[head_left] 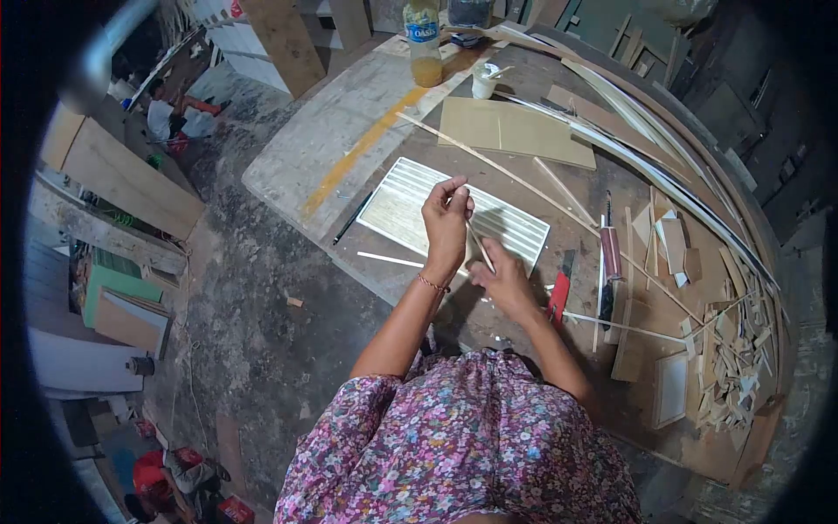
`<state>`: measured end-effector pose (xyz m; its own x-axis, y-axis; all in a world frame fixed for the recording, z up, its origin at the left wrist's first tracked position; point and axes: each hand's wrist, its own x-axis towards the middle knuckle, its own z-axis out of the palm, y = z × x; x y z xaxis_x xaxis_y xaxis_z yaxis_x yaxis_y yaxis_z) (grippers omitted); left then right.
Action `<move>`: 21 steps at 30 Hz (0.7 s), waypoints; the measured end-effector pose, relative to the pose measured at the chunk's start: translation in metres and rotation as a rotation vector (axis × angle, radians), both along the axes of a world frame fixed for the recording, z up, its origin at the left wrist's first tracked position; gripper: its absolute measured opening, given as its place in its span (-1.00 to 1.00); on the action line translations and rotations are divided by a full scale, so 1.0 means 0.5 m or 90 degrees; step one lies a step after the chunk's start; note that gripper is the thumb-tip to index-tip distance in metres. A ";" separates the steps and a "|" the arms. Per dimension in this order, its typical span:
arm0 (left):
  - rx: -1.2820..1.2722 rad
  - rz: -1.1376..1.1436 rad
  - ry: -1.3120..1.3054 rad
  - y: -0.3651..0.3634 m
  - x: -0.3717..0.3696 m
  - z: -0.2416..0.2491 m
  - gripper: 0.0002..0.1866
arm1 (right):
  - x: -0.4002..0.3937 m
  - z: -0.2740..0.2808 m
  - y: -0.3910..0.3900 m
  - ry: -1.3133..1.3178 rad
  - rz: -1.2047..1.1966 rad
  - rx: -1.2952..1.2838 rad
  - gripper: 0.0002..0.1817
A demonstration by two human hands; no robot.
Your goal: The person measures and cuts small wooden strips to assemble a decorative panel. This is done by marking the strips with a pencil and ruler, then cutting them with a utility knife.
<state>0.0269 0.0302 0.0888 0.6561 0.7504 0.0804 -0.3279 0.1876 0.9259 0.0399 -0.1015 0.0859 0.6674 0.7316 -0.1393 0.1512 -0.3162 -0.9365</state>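
My left hand (449, 220) is closed, its fingertips pinched on the upper end of a thin wooden stick (479, 245). Lower down, my right hand (501, 278) is slightly blurred beside the stick's lower end, and its fingertip grip is unclear. Under and behind both hands lies a white slatted panel (397, 203) on the worktable. Just right of my right hand is a red-handled cutter (559, 295). A black pen (345, 229) lies at the panel's left edge, and a thin pale strip (388, 258) lies before it.
The worktable (292, 179) also holds a bottle (423, 52), a white cup (484, 81), a brown board (515, 131), long strips, a dark red-handled tool (610, 253) and a scrap pile (733, 367). Two people (166, 118) (170, 480) are on the floor at left.
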 end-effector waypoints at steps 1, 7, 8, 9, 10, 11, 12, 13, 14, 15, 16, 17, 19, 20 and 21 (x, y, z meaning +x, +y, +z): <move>-0.002 0.003 0.005 0.002 -0.003 -0.003 -0.74 | 0.007 -0.034 0.002 0.057 -0.036 0.109 -0.66; 0.185 0.050 0.129 0.027 -0.064 -0.064 -0.62 | 0.116 -0.067 -0.092 -0.273 -0.143 -0.110 -0.75; 0.161 0.028 0.136 0.033 -0.076 -0.078 -0.63 | 0.127 -0.050 -0.109 -0.292 -0.192 -0.105 -0.75; 0.226 0.021 0.172 0.035 -0.089 -0.089 -0.67 | 0.147 -0.062 -0.127 -0.356 -0.224 -0.092 -0.74; 0.291 0.016 0.206 0.034 -0.098 -0.092 -0.70 | 0.169 -0.075 -0.142 -0.422 -0.255 -0.078 -0.73; 0.336 0.008 0.227 0.027 -0.103 -0.092 -0.74 | 0.183 -0.089 -0.154 -0.491 -0.285 -0.063 -0.72; 0.381 0.001 0.247 0.018 -0.107 -0.085 -0.77 | 0.177 -0.080 -0.158 -0.448 -0.303 -0.091 -0.73; 0.425 -0.006 0.266 0.010 -0.110 -0.080 -0.79 | 0.165 -0.069 -0.165 -0.405 -0.320 -0.119 -0.73; 0.477 -0.018 0.284 0.007 -0.115 -0.079 -0.80 | 0.151 -0.063 -0.174 -0.360 -0.338 -0.147 -0.73; 0.528 -0.030 0.302 0.010 -0.123 -0.080 -0.81 | 0.139 -0.065 -0.183 -0.424 -0.304 -0.164 -0.67; 0.579 -0.044 0.320 0.015 -0.132 -0.084 -0.82 | 0.122 -0.067 -0.193 -0.442 -0.323 -0.218 -0.62; 0.667 -0.012 0.266 0.028 -0.147 -0.091 -0.80 | 0.098 -0.071 -0.202 -0.456 -0.340 -0.274 -0.57; 0.710 0.012 0.417 0.054 -0.185 -0.098 -0.80 | 0.048 -0.069 -0.205 -0.364 -0.362 -0.406 -0.37; 0.717 -0.035 0.443 0.076 -0.208 -0.101 -0.81 | 0.018 -0.083 -0.207 -0.368 -0.371 -0.402 -0.35; 0.790 -0.002 0.487 0.088 -0.233 -0.111 -0.83 | -0.001 -0.092 -0.203 -0.381 -0.387 -0.389 -0.33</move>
<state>-0.0894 0.0741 0.0334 0.8368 0.4584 0.2995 0.3082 -0.8464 0.4343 0.0395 -0.2028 0.0402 0.9809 0.1661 0.1013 0.1934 -0.8883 -0.4166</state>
